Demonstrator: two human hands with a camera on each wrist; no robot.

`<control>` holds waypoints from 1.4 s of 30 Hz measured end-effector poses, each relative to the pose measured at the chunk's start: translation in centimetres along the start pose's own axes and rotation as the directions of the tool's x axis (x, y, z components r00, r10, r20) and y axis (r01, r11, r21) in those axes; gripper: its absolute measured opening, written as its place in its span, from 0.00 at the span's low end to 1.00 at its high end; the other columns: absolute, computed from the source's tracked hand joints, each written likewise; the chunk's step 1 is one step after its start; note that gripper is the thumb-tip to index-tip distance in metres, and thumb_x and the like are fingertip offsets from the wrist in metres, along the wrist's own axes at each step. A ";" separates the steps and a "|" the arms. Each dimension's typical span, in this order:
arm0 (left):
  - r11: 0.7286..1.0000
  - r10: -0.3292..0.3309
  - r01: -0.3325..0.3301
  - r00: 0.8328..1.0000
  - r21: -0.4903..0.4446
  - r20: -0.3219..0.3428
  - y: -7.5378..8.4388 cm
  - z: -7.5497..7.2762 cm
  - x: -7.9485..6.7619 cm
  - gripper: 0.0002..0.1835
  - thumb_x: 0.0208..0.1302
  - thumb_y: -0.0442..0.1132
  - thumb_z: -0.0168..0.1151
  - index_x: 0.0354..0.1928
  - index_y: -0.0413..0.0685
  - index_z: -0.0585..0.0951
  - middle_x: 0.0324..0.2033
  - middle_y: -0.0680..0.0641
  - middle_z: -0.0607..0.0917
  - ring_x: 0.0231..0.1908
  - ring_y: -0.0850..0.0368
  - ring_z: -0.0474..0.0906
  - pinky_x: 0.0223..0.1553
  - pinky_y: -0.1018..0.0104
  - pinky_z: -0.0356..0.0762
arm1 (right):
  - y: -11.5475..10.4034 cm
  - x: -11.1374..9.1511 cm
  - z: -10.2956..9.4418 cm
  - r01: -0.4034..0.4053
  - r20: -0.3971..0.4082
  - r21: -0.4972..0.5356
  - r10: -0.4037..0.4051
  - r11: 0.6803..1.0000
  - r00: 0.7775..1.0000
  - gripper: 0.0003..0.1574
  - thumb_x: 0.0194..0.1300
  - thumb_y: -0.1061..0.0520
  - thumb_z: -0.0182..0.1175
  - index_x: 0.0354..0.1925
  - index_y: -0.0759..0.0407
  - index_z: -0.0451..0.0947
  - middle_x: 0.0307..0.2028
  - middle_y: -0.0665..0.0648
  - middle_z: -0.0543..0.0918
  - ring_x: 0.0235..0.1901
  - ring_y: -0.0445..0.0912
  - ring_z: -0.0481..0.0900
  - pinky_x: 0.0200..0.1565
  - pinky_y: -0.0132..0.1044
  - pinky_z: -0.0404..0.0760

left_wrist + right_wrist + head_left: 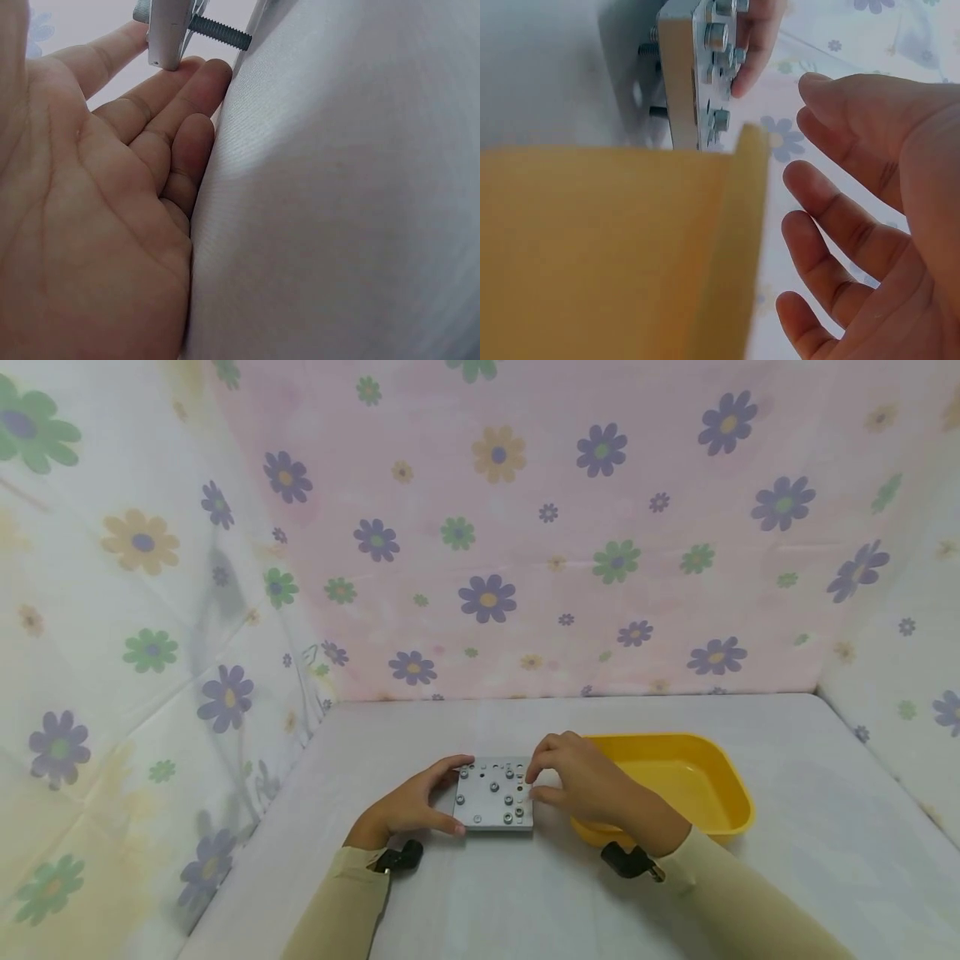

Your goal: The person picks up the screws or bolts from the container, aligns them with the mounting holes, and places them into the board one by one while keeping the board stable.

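A silver metal plate point(487, 804) with several holes and socket-head bolts point(494, 787) is raised off the white table. My left hand point(411, 803) holds its left side, thumb at the near corner and fingers at the far one. Beneath the plate point(166, 31), a threaded bolt shank point(221, 33) sticks out in the left wrist view. My right hand point(588, 783) hovers by the plate's right edge with bent, relaxed fingers. In the right wrist view, nothing shows between the fingers point(859, 238), and they are apart from the bolt heads point(716, 36).
A yellow plastic tub point(738, 793) stands on the table point(555, 893) to the right, partly under my right forearm. Its wall point(607, 255) fills the lower left of the right wrist view. Flower-patterned cloth point(525, 552) encloses the table's back and sides.
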State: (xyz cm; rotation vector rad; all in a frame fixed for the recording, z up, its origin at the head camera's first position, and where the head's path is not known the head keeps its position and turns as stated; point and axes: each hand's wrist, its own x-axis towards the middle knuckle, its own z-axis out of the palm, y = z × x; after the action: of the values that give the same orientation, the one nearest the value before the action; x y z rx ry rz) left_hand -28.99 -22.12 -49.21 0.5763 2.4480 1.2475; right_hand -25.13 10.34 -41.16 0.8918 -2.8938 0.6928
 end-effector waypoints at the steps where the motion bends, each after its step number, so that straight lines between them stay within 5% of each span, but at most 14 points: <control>1: 1.000 0.002 -0.002 1.000 -0.001 0.001 0.0 0.0 0.0 0.60 0.37 0.55 0.88 0.75 0.81 0.64 0.74 0.60 0.68 0.76 0.51 0.62 0.78 0.40 0.49 | 0.1 0.0 -0.1 -0.002 0.001 -0.001 0.002 1.000 1.000 0.04 0.64 0.47 0.73 0.38 0.37 0.89 0.47 0.40 0.82 0.54 0.46 0.74 0.58 0.45 0.76; 19: 0.999 0.033 -0.032 0.999 -0.014 0.012 0.3 -0.1 -0.1 0.58 0.38 0.53 0.88 0.75 0.79 0.65 0.71 0.62 0.71 0.73 0.54 0.65 0.77 0.41 0.50 | 1.8 -0.1 -1.1 -0.088 -0.011 -0.010 0.088 0.996 0.996 0.15 0.65 0.45 0.72 0.50 0.41 0.86 0.56 0.47 0.83 0.58 0.49 0.73 0.63 0.51 0.73; 35: 0.999 0.037 -0.037 0.999 -0.018 0.015 0.5 -0.1 -0.3 0.60 0.38 0.51 0.88 0.76 0.76 0.64 0.71 0.61 0.71 0.73 0.54 0.65 0.77 0.41 0.49 | 3.5 -0.4 -3.1 -0.039 -0.037 0.001 0.039 0.999 0.999 0.16 0.67 0.45 0.70 0.51 0.45 0.85 0.53 0.47 0.83 0.58 0.52 0.75 0.63 0.57 0.72; 42: 0.999 0.044 -0.044 0.999 -0.021 0.016 0.1 -0.1 -0.1 0.59 0.39 0.52 0.88 0.75 0.79 0.65 0.71 0.62 0.71 0.73 0.54 0.65 0.77 0.40 0.50 | 4.6 -0.6 -3.5 -0.078 -0.010 0.016 0.078 0.997 0.997 0.17 0.68 0.46 0.69 0.53 0.47 0.84 0.54 0.49 0.82 0.58 0.51 0.75 0.63 0.56 0.75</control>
State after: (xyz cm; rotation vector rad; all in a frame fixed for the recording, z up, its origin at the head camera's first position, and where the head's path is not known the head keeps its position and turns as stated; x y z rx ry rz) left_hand -28.94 -22.18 -49.02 0.6361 2.4183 1.2779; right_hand -27.50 15.52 -39.97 0.7780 -2.9320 0.7250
